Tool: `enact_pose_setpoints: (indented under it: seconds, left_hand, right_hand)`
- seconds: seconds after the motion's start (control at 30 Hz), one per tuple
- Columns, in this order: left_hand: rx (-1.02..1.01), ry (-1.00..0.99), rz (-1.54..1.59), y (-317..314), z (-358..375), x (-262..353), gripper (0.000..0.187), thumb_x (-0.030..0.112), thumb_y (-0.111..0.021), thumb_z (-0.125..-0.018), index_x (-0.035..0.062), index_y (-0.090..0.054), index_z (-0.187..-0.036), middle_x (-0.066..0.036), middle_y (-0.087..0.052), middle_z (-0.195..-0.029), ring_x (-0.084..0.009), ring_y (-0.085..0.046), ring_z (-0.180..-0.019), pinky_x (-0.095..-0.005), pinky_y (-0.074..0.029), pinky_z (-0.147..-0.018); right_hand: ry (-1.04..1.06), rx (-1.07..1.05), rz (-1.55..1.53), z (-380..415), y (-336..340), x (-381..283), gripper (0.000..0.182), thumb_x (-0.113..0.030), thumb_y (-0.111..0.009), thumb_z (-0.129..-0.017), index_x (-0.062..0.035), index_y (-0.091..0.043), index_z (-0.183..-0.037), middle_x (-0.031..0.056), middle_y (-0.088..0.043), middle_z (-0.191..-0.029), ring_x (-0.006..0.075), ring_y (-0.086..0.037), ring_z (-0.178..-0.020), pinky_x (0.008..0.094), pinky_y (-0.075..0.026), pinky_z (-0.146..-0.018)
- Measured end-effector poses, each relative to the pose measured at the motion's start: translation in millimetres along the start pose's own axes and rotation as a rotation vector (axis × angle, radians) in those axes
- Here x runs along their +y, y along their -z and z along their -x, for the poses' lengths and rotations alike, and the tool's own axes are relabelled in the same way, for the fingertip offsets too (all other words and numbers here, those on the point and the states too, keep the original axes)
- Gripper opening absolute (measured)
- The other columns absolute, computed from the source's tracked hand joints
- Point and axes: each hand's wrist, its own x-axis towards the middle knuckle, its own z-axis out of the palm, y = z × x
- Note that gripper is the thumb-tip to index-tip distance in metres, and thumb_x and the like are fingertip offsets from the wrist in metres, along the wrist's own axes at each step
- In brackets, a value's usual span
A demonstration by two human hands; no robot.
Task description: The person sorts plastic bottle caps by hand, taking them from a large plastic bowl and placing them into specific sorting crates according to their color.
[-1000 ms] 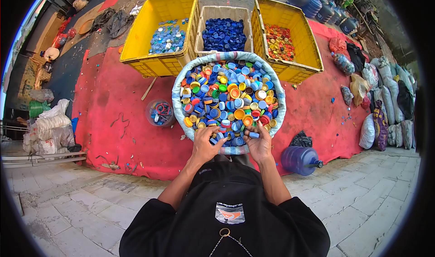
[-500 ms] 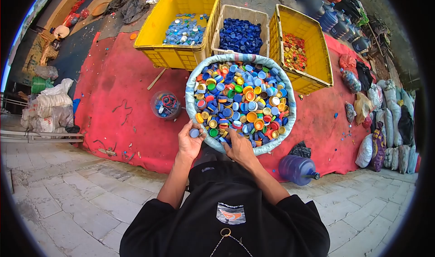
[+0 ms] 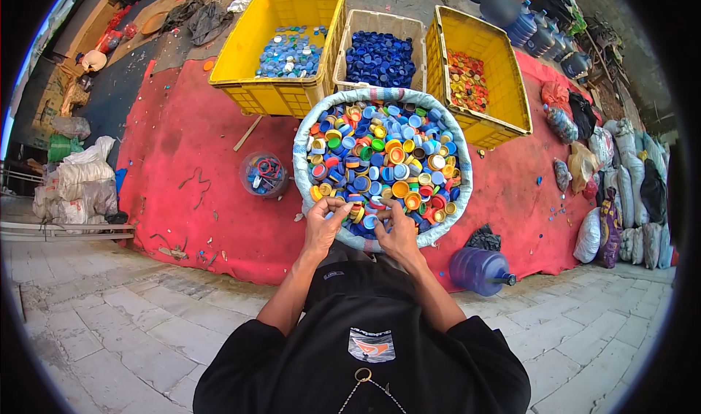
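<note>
A round sack-lined basket (image 3: 301, 158) stands in front of me, heaped with bottle caps (image 3: 380, 158) of many colours. My left hand (image 3: 322, 226) is over its near left edge, thumb and fingers drawn together at the caps; whatever they hold is hidden. Close by on the right, my right hand (image 3: 399, 233) pinches a light blue bottle cap (image 3: 370, 222) between thumb and fingers, just above the heap.
Beyond the basket stand a yellow crate (image 3: 274, 93) with light blue caps, a whitish crate (image 3: 387, 18) with dark blue caps, and another yellow crate (image 3: 504, 115) with red and yellow caps. A clear tub (image 3: 264, 174) sits left; a water jug (image 3: 478, 272) lies right.
My left hand has moved right and over the caps; the light blue cap in it no longer shows. My right hand has shifted right and now pinches a light blue cap.
</note>
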Motion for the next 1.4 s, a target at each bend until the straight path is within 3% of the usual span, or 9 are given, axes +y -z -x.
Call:
enact_pose_setpoints:
  seconds: [0.13,0.33,0.5,0.83,1.03,1.13,1.17,1.3,1.4]
  left_hand:
    - [-0.049,-0.266,-0.430,-21.1,-17.9,-8.1,0.023,0.019,-0.076,-0.082,-0.0001,-0.066,-0.091,-0.005,-0.068,-0.081,-0.0073,-0.058,-0.066,-0.0249,-0.047,-0.061]
    - [-0.040,-0.575,-0.988,-55.5,-34.8,-3.7,0.024,0.015,-0.071,-0.080,0.0024,-0.063,-0.100,-0.015,-0.069,-0.094,-0.0344,-0.067,-0.081,-0.0441,-0.052,-0.069]
    - [-0.023,-0.470,-1.235,-77.3,-36.8,2.5,0.028,0.019,-0.069,-0.082,0.0046,-0.061,-0.104,-0.019,-0.070,-0.092,-0.0386,-0.068,-0.082,-0.0479,-0.052,-0.071]
    - [-0.029,-0.491,-1.312,-79.2,-51.2,-7.3,0.023,0.011,-0.062,-0.083,0.0013,-0.058,-0.103,-0.022,-0.067,-0.075,-0.0431,-0.066,-0.071,-0.0531,-0.051,-0.063]
    - [-0.138,-0.484,-0.755,-59.4,-55.5,-6.1,0.040,0.008,-0.066,-0.085,0.0007,-0.055,-0.122,-0.018,-0.069,-0.090,-0.0318,-0.069,-0.086,-0.0474,-0.056,-0.064]
    - [-0.301,0.178,0.274,-48.9,-40.1,17.9,0.041,0.008,-0.065,-0.089,-0.0019,-0.053,-0.128,-0.011,-0.065,-0.099,-0.0193,-0.066,-0.088,-0.0384,-0.060,-0.078]
    - [-0.407,0.229,0.458,-41.3,-38.9,19.4,0.035,0.008,-0.058,-0.094,-0.0048,-0.052,-0.126,-0.013,-0.063,-0.108,-0.0226,-0.066,-0.092,-0.0379,-0.058,-0.090]
    - [-0.438,0.258,0.811,-29.0,-33.9,17.1,0.032,0.012,-0.053,-0.097,-0.0068,-0.052,-0.123,-0.016,-0.063,-0.113,-0.0270,-0.065,-0.103,-0.0384,-0.057,-0.093]
    - [-0.362,0.277,0.791,-16.8,-32.2,11.0,0.030,0.013,-0.054,-0.097,-0.0055,-0.053,-0.121,-0.017,-0.063,-0.111,-0.0285,-0.065,-0.102,-0.0385,-0.057,-0.091]
  right_hand:
    - [-0.303,0.080,-0.673,3.1,34.5,17.2,0.036,-0.001,-0.055,-0.080,-0.0015,-0.055,-0.116,0.0040,-0.058,-0.081,0.0105,-0.052,-0.063,0.0231,-0.042,-0.057]
    - [-0.367,0.137,-1.460,20.6,63.8,47.1,0.039,-0.013,-0.055,-0.071,-0.0053,-0.057,-0.110,0.0099,-0.059,-0.087,0.0194,-0.057,-0.071,0.0329,-0.047,-0.062]
    - [-0.388,0.142,-1.555,33.7,63.8,50.5,0.038,-0.012,-0.056,-0.075,-0.0060,-0.057,-0.112,0.0123,-0.061,-0.098,0.0226,-0.059,-0.083,0.0363,-0.052,-0.074]
    - [-0.434,0.096,-1.498,31.7,54.8,46.1,0.042,-0.009,-0.052,-0.074,-0.0034,-0.055,-0.115,0.0116,-0.061,-0.101,0.0223,-0.060,-0.086,0.0363,-0.052,-0.078]
    - [-0.479,0.084,-1.509,21.9,55.1,39.0,0.041,-0.009,-0.052,-0.074,-0.0031,-0.055,-0.114,0.0107,-0.061,-0.101,0.0219,-0.059,-0.089,0.0363,-0.050,-0.079]
    - [-0.569,0.140,-1.598,12.3,50.4,37.1,0.039,-0.012,-0.053,-0.074,-0.0035,-0.056,-0.112,0.0109,-0.060,-0.101,0.0227,-0.058,-0.090,0.0366,-0.050,-0.081]
    - [-0.602,0.165,-1.640,8.9,48.1,36.6,0.039,-0.013,-0.054,-0.073,-0.0036,-0.056,-0.111,0.0110,-0.060,-0.101,0.0231,-0.058,-0.090,0.0367,-0.050,-0.082]
    - [-0.638,0.138,-1.702,-3.5,44.3,15.5,0.039,-0.012,-0.055,-0.074,-0.0032,-0.054,-0.112,0.0133,-0.060,-0.106,0.0270,-0.059,-0.096,0.0415,-0.049,-0.089]
    - [-0.598,0.092,-1.641,-13.2,36.2,0.2,0.037,-0.013,-0.054,-0.074,-0.0031,-0.054,-0.110,0.0146,-0.060,-0.107,0.0285,-0.059,-0.099,0.0437,-0.049,-0.093]
